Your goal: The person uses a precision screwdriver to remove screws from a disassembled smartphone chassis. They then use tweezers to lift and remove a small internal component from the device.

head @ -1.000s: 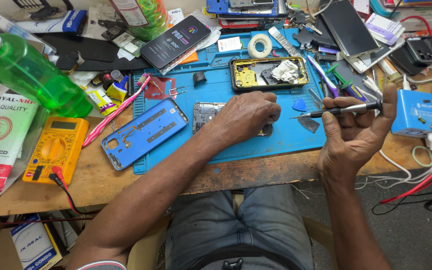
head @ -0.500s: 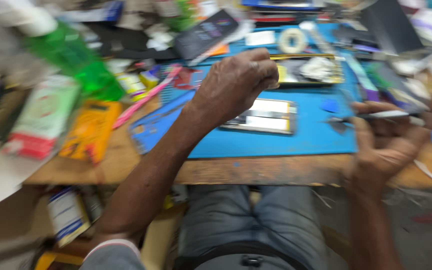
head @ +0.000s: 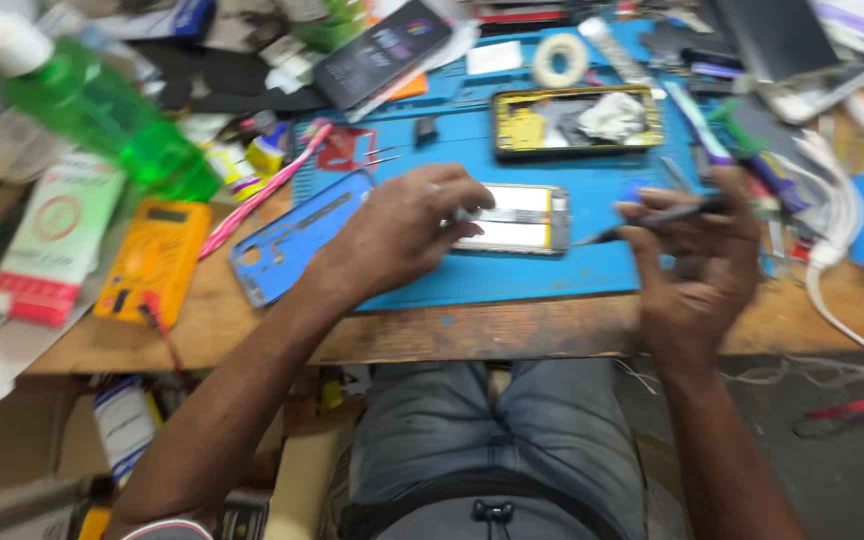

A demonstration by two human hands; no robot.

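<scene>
The left hand (head: 402, 235) lies palm-down on the blue mat (head: 512, 275), its fingertips pressing the left end of the phone part (head: 517, 218). The left grip is a flat hold-down on that part, not a closed grasp. The phone part, a pale rectangular piece with a dark frame, lies flat on the mat near the centre of the view.

The right hand (head: 697, 265) is at 3 o'clock from the phone part. Its grip is closed on a dark slim tool (head: 657, 215), held roughly level. The tool tip points toward 9 o'clock and sits just beside the right end of the phone part; motion blur prevents confirming contact.

At 12 o'clock from the phone part lies an opened phone body with a yellow frame (head: 577, 120). A roll of tape (head: 559, 60) is beyond it. At 9 o'clock from the left hand, a blue phone back cover (head: 287, 250) overlaps the mat edge. Further toward 9 o'clock, a yellow meter (head: 152, 260) rests on the wooden worktop (head: 472, 335). A green bottle (head: 112, 125) is at 10 o'clock.
</scene>
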